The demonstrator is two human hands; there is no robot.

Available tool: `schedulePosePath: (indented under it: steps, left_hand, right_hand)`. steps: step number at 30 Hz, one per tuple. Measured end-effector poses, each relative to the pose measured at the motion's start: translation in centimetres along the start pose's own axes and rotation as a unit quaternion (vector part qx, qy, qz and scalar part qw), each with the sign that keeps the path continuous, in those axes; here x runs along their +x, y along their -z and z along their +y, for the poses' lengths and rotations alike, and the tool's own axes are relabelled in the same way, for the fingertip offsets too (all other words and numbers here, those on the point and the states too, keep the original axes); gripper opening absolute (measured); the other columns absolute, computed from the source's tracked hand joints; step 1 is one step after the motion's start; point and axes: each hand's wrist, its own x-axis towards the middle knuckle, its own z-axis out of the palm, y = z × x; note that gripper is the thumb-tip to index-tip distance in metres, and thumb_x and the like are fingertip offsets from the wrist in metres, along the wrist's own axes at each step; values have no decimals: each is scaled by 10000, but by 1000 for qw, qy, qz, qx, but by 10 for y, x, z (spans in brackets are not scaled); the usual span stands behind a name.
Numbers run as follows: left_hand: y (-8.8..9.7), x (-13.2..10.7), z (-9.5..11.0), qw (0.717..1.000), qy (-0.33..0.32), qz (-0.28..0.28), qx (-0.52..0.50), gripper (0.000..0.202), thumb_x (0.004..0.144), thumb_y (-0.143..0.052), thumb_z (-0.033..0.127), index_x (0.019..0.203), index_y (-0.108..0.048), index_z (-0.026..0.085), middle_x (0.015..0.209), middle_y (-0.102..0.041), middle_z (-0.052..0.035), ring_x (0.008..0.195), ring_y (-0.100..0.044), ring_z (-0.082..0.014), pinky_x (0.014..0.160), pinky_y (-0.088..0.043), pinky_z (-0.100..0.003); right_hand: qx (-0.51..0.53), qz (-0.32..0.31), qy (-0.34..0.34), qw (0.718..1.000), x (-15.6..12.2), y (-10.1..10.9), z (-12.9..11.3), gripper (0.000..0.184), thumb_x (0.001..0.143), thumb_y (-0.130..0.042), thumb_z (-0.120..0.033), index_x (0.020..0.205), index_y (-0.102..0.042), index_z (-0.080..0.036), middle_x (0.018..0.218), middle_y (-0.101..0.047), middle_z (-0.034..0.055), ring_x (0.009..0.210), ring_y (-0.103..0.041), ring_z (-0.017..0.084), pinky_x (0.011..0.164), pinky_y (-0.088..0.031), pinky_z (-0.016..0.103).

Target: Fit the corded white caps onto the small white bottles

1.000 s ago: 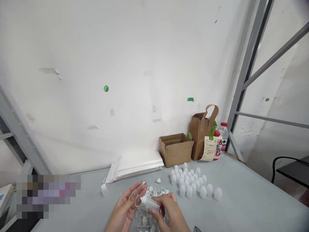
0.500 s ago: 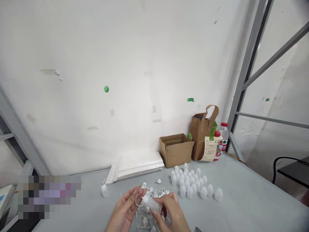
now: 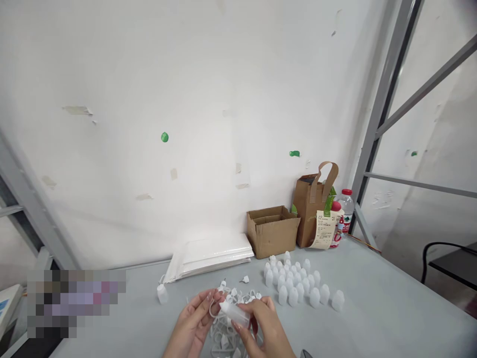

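My right hand (image 3: pixel 265 330) grips a small translucent plastic bottle (image 3: pixel 235 313), held on its side near the bottom of the view. My left hand (image 3: pixel 194 323) pinches a thin white loop with a cap (image 3: pixel 215 307) against the bottle's neck end. Under both hands lies a heap of white caps with loops (image 3: pixel 231 328) on the grey table (image 3: pixel 372 308). A group of several capped bottles (image 3: pixel 298 286) stands upright just right of the hands. One single bottle (image 3: pixel 161 294) stands apart to the left.
A stack of white padded envelopes (image 3: pixel 210 256) lies at the wall. Beside it sit an open cardboard box (image 3: pixel 273 231), a brown paper bag (image 3: pixel 315 204) with a receipt, and a red-capped water bottle (image 3: pixel 346 205). A grey metal frame (image 3: pixel 376 124) rises at right.
My left hand's fingers have closed in on the loop at the bottle's neck. The right hand and bottle have barely shifted.
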Motion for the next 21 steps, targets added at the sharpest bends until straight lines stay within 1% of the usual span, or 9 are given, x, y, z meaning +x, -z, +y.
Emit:
schedulePosePath:
  steps: [8, 11, 14, 16, 21]
  left_hand:
    - [2, 1, 1, 1000, -3, -18, 12, 94, 692, -654, 39, 679, -707, 115, 700, -757, -75, 686, -692, -129, 668, -544, -167]
    - [2, 1, 0, 1000, -3, -20, 15, 64, 627, -728, 82, 674, -711, 122, 700, -759, -71, 688, -690, -134, 663, -541, -170]
    - [2, 2, 0, 999, -6, -29, 22, 191, 510, -814, 167, 667, -711, 130, 698, -761, -66, 704, -687, -140, 674, -532, -170]
    - [1, 2, 1, 999, -10, -37, 34, 260, 454, -839, 226, 659, -709, 133, 693, -761, -64, 719, -684, -142, 685, -522, -169]
    - [2, 1, 0, 996, -28, -35, 71, 306, 432, -840, 310, 651, -699, 149, 683, -761, -60, 759, -679, -158, 750, -496, -205]
  right_hand:
    - [-19, -12, 4, 1000, 0, 0, 2, 114, 827, -529, -282, 877, -556, -183, 634, -572, 19, 596, -495, 170, 577, -409, 281]
    - [-28, -12, 12, 999, 0, 0, 1, 102, 821, -538, -267, 872, -556, -181, 642, -575, 19, 594, -494, 167, 587, -408, 285]
    - [-35, -9, 19, 999, 0, 0, 1, 97, 817, -540, -252, 875, -552, -175, 640, -574, 16, 597, -496, 166, 588, -408, 283]
    - [-39, -6, 24, 999, 0, -1, 2, 91, 819, -536, -243, 874, -549, -172, 632, -572, 13, 598, -497, 165, 585, -408, 279]
    - [-57, -1, 45, 997, 1, -2, 2, 86, 826, -528, -239, 867, -557, -168, 606, -567, 4, 575, -508, 157, 589, -399, 280]
